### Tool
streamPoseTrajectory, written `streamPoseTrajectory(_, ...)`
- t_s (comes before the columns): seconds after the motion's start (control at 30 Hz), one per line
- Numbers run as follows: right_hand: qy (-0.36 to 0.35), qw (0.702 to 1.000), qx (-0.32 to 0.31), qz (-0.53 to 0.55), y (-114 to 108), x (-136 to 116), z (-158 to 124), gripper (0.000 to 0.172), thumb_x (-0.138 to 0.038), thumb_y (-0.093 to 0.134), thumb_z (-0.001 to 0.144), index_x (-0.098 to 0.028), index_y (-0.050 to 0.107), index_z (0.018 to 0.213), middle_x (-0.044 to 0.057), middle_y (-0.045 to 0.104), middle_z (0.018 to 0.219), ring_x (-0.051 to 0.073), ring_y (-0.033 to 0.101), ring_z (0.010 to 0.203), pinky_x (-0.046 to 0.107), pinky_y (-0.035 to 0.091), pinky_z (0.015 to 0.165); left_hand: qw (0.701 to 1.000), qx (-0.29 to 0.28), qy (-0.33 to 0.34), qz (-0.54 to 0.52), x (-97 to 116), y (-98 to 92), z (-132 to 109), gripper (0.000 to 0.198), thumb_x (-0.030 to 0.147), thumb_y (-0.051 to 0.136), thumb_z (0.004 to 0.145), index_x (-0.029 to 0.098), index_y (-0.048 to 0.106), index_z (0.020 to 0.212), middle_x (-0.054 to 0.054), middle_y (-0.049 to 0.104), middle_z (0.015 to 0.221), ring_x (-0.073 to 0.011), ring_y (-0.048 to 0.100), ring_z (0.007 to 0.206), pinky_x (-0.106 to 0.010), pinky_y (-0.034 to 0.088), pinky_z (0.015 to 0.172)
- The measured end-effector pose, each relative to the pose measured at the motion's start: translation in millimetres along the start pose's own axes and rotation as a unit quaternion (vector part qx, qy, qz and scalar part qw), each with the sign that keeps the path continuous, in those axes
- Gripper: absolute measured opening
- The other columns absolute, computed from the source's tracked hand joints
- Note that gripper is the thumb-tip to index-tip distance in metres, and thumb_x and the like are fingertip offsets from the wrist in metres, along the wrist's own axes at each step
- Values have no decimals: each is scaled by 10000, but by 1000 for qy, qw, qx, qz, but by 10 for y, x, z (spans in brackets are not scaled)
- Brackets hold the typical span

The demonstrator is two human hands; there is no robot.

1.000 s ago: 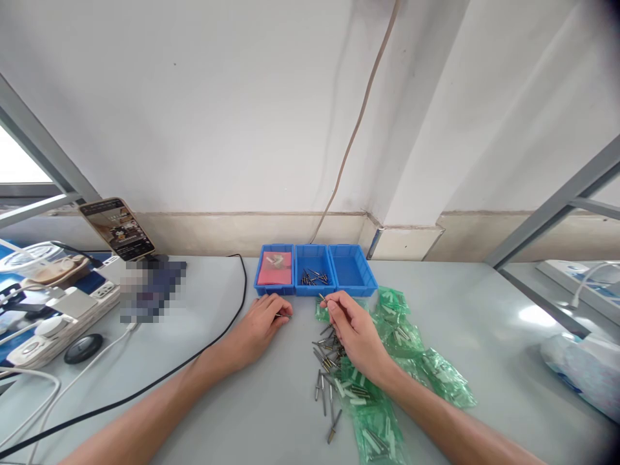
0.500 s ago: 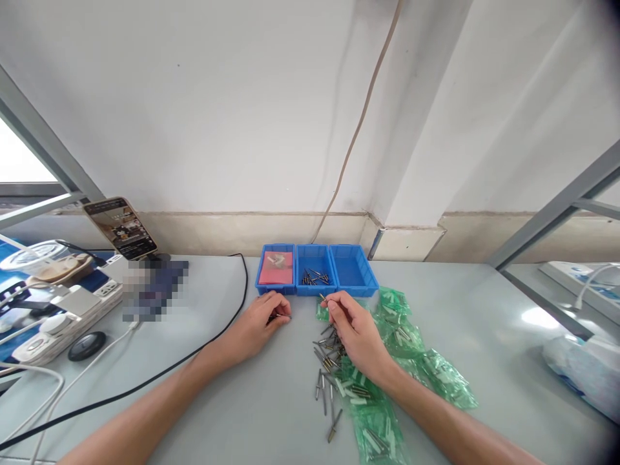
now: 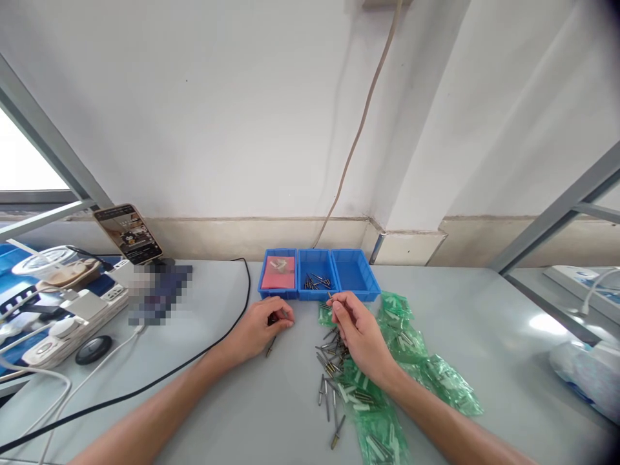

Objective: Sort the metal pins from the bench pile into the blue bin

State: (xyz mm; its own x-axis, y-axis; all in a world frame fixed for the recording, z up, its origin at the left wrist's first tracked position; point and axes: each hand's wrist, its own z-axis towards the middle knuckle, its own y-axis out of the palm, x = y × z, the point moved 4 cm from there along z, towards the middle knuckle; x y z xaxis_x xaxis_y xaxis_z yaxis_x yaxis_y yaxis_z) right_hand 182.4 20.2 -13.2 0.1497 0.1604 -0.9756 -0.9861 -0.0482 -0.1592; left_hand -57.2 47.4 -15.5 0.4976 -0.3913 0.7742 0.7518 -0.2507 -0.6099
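My left hand [image 3: 265,326] rests on the table in front of the blue bins, its fingers curled round slim dark metal pieces. One such metal piece [image 3: 270,347] sticks out below the fingers. Thumb and fingertips of my right hand [image 3: 357,326] pinch a small metal piece with a brass-coloured end [image 3: 330,296], just before the middle bin. Beneath and left of that hand lies a loose pile of metal pieces [image 3: 328,361], grey-shafted with brass-coloured parts. Similar pieces lie in the middle blue bin [image 3: 314,295]. Whether they are screws or rivets I cannot tell.
Green plastic bags [image 3: 404,339] with white plugs and metal pieces lie around my right forearm. The left bin [image 3: 277,294] holds red paper and a small clear bag. A black cable [image 3: 194,352] crosses the left side, near a propped phone [image 3: 130,234] and power strip [image 3: 113,297].
A metal piece now shows below my left fingers. The piece in my right hand is tilted differently and less of it shows. The whole view has shifted slightly.
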Motion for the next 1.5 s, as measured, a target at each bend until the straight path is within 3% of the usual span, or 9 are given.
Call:
streamPoseTrajectory(0.37,18,999,26,45,-18,-11,5,336,-583,551,1057,-255,610,1089,-11,587,858,117,433,539,248,380,452,1000,-5,-5,-6,-6,-26,21,84,284,752,950,215,787,917,-15,734,879,-171,626,818,-272,453,742)
streamPoseTrajectory(0.47,29,998,28,54,-16,-23,-3,326,-586,547,1057,-262,582,1069,-34,559,766,123,440,509,248,390,440,1000,-3,-10,-14,-9,-27,19,83,286,772,932,209,794,908,-15,739,872,-169,633,807,-271,461,740)
streamPoseTrajectory(0.57,33,998,27,40,-22,-33,-4,299,-566,536,1067,-269,566,1068,-68,485,644,138,439,494,249,393,454,1000,-2,-4,-7,-17,-27,17,79,285,776,930,211,797,910,-12,742,869,-168,637,804,-270,467,740)
streamPoseTrajectory(0.9,-2,999,38,-30,-52,-73,-12,263,-505,520,1083,-257,606,1068,-60,492,651,150,461,515,281,406,508,1000,5,21,13,-42,-20,16,98,323,781,963,230,789,937,6,732,866,-161,630,811,-262,470,746)
streamPoseTrajectory(1.0,-13,998,44,-45,-63,-86,-21,263,-496,523,1082,-256,631,1070,-34,550,694,167,507,561,287,432,528,999,7,31,34,-34,-16,14,96,323,772,978,236,785,940,10,729,860,-165,615,814,-266,458,746)
streamPoseTrajectory(1.17,-65,993,75,-69,-97,-128,-18,258,-478,542,1074,-260,670,1021,43,661,935,204,609,747,306,490,607,996,-4,57,67,-39,15,3,120,333,705,1036,242,761,984,7,706,890,-173,599,840,-278,447,776)
streamPoseTrajectory(1.5,-83,991,71,-82,-87,-138,-11,178,-405,577,1064,-251,651,1012,48,616,1032,217,580,848,332,496,714,990,5,85,113,-26,44,-26,134,326,637,1074,238,736,1057,-13,605,933,-185,588,881,-305,452,833)
